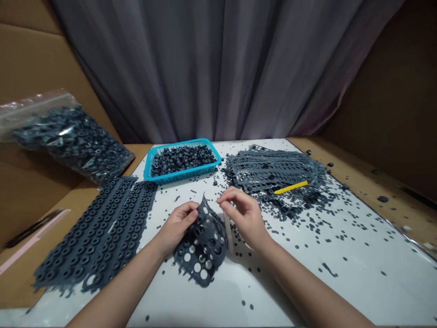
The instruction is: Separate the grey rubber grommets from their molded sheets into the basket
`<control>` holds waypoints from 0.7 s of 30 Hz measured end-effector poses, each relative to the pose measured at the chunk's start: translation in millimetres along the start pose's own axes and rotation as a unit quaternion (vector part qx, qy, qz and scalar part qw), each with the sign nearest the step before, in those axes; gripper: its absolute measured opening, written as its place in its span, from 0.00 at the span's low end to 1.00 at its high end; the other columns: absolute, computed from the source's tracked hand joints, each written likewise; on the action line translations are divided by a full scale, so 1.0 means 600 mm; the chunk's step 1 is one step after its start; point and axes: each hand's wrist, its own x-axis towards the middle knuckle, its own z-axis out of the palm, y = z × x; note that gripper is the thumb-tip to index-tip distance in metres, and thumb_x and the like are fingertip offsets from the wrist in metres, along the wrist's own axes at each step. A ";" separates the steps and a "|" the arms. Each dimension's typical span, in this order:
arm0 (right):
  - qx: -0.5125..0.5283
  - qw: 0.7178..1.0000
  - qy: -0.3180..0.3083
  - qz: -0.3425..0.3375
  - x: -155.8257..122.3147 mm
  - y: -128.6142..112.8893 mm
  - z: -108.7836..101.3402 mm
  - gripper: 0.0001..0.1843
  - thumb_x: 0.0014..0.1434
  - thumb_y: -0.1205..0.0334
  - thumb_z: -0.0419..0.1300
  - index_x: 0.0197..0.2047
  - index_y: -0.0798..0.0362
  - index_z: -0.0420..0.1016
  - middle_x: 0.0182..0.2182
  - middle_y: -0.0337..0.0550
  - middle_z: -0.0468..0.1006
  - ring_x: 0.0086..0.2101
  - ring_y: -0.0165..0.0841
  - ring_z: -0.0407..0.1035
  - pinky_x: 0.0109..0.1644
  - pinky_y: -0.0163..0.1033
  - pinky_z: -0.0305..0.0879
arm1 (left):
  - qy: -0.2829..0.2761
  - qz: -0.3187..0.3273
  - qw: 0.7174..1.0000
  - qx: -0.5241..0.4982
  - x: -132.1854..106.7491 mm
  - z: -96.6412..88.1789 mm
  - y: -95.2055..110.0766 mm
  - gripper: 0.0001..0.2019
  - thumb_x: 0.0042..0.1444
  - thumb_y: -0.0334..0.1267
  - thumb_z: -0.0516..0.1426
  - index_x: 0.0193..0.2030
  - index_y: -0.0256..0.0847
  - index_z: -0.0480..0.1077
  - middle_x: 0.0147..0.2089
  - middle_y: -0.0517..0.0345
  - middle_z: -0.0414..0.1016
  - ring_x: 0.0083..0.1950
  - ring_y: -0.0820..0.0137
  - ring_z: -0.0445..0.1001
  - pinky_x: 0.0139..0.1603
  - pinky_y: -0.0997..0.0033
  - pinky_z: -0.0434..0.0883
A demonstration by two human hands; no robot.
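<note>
My left hand (pixel 179 225) pinches the upper edge of a dark grey rubber sheet (pixel 208 246), which curls over and is full of round holes; some spots still hold dark rings. Just right of the sheet's top, my right hand (pixel 242 214) has its thumb and fingers closed together. What they hold, if anything, is too small to make out. A pale, narrow strip (pixel 228 232) shows between that hand and the sheet. To the left lie two moulded rubber sheets (pixel 88 232) with rows of ring-shaped parts.
A blue basket (pixel 182 175) of small black rubber parts stands at the back. Punched sheets (pixel 273 168) are stacked at the right, with a yellow stick (pixel 291 187) against them. A zip bag (pixel 71 136) of parts leans at left. Small black discs litter the white tabletop (pixel 341 291).
</note>
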 end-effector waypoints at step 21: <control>-0.098 0.943 -0.297 0.112 0.005 0.002 0.000 0.15 0.61 0.52 0.51 0.27 0.53 0.64 0.23 0.38 0.67 0.26 0.31 0.59 0.31 0.35 0.52 | -0.120 0.048 0.975 0.183 -0.016 0.021 0.035 0.20 0.56 0.51 0.51 0.22 0.37 0.66 0.23 0.61 0.62 0.27 0.73 0.61 0.31 0.74 0.59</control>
